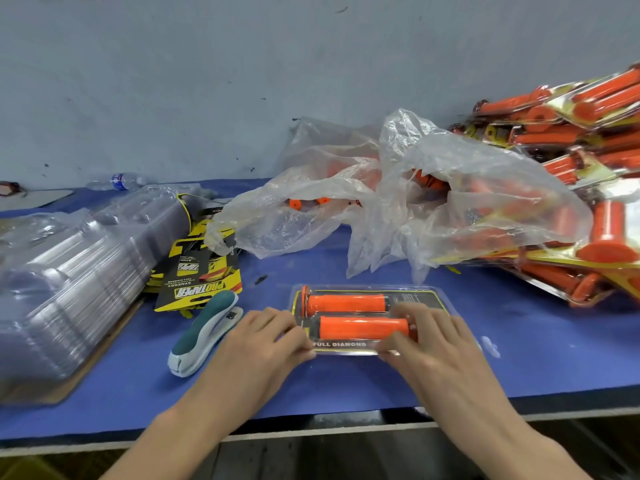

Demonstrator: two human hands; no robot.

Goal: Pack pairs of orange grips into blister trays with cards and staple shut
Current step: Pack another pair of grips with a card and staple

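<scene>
A clear blister tray (438, 296) lies flat on the blue table in front of me, with a black and yellow card and two orange grips (360, 328) inside it, side by side. My left hand (266, 336) pinches the tray's near left edge. My right hand (427, 336) presses on the near right edge, its fingers covering the right ends of the grips. A teal and white stapler (204, 332) rests just left of my left hand.
A stack of empty clear trays (69, 271) fills the left side. Yellow and black cards (201, 271) lie beside it. A crumpled plastic bag (398, 202) holds loose orange grips. Finished packs (588, 168) pile up at the right. A water bottle (121, 181) lies by the wall.
</scene>
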